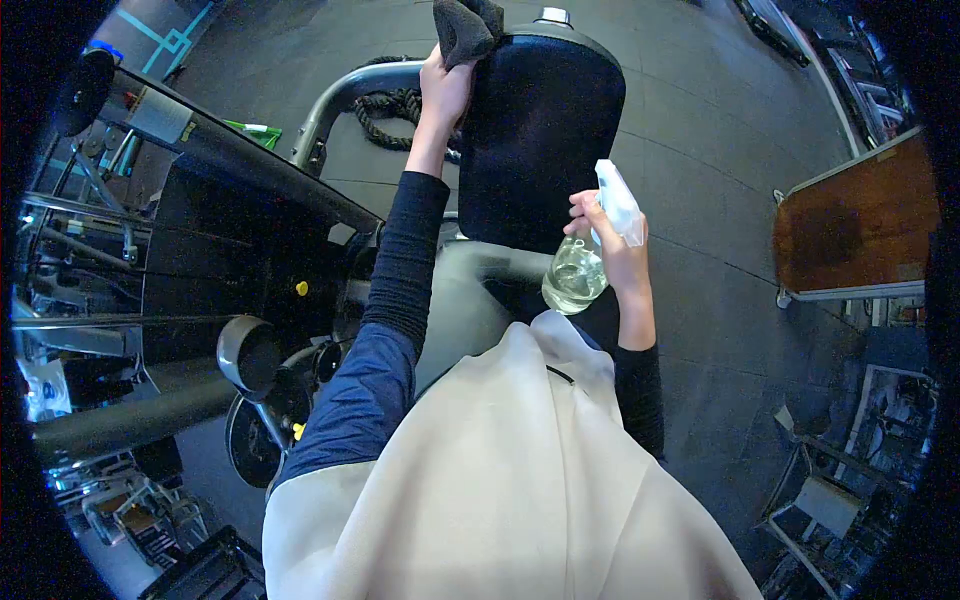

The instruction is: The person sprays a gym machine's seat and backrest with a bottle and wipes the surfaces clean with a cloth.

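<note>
My left hand (pixel 446 88) is closed round a dark grey cloth (pixel 466 32) at the upper left corner of a black padded backrest (pixel 540 140). My right hand (pixel 618 245) grips a clear spray bottle (pixel 576 274) with a white trigger head (pixel 617 200). Pale liquid shows inside the bottle, which is tilted and held over the lower right part of the machine. Below the backrest lies a grey-green surface (pixel 455 300) of the machine, partly hidden by my light apron.
A grey curved frame tube (pixel 335 100) and a coiled black rope (pixel 385 125) are left of the backrest. Weight machine parts (pixel 248 355) fill the left side. A brown board (pixel 855 220) stands at the right, with a metal frame (pixel 825 505) below it.
</note>
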A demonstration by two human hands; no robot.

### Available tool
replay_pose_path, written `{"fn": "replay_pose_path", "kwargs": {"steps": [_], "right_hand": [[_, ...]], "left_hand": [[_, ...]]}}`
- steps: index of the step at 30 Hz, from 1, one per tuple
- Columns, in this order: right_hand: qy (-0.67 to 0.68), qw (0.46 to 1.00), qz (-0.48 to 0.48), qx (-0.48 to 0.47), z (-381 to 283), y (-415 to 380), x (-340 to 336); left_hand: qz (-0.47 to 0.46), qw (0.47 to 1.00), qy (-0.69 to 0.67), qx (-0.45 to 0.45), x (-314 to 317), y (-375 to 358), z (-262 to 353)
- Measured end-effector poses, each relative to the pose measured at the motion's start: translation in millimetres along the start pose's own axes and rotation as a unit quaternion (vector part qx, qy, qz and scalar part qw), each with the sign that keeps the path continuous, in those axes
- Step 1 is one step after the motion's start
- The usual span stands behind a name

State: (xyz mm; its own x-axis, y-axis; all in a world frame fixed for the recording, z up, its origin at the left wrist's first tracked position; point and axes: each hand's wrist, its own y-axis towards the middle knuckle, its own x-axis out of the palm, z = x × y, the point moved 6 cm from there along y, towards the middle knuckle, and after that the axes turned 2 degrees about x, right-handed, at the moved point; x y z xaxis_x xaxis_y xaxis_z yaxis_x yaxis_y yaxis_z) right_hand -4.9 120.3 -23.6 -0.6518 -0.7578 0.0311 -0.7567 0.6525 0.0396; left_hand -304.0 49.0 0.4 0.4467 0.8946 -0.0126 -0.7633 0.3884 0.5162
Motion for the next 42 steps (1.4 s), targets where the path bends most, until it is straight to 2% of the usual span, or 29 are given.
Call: {"fn": "replay_pose_path", "kwargs": {"steps": [2, 6, 9, 14, 19, 25, 31, 40, 42], "right_hand": [[0.012, 1.0, -0.002, 0.018, 1.8, 0.5, 2.6], [-0.074, 0.995, 0.039, -0.046, -4.4, -8.2, 10.8], [-0.129, 0.988, 0.056, -0.058, -6.5, -13.8, 6.2], [-0.115, 0.99, 0.058, -0.05, -8.4, -18.2, 2.6], [-0.147, 0.986, 0.026, -0.079, -8.0, -17.8, 8.8], [-0.194, 0.977, 0.002, -0.088, -8.3, -22.8, 15.5], [-0.153, 0.985, 0.018, -0.077, -6.1, -22.6, 13.0], [-0.165, 0.983, 0.05, -0.067, -6.8, -24.7, -9.3], [-0.158, 0.983, 0.057, -0.068, -5.7, -23.5, -13.1]], "left_hand": [[-0.004, 1.0, -0.012, -0.017, -1.4, 0.6, -1.8], [-0.003, 1.0, -0.018, -0.022, -3.0, 2.1, -3.7], [0.002, 1.0, -0.013, -0.016, -1.0, -1.1, 5.4], [0.003, 0.999, -0.024, -0.028, -0.7, -0.7, 7.4], [-0.003, 0.996, -0.08, -0.028, -1.3, -0.2, 1.6], [0.009, 0.998, -0.053, -0.043, 0.6, -4.8, 16.4], [-0.009, 0.998, -0.042, -0.053, -1.8, -2.1, 5.6], [-0.003, 0.997, -0.055, -0.059, -0.2, -3.5, 6.7], [0.001, 0.998, -0.053, -0.03, -0.3, -2.8, 6.7]]}}
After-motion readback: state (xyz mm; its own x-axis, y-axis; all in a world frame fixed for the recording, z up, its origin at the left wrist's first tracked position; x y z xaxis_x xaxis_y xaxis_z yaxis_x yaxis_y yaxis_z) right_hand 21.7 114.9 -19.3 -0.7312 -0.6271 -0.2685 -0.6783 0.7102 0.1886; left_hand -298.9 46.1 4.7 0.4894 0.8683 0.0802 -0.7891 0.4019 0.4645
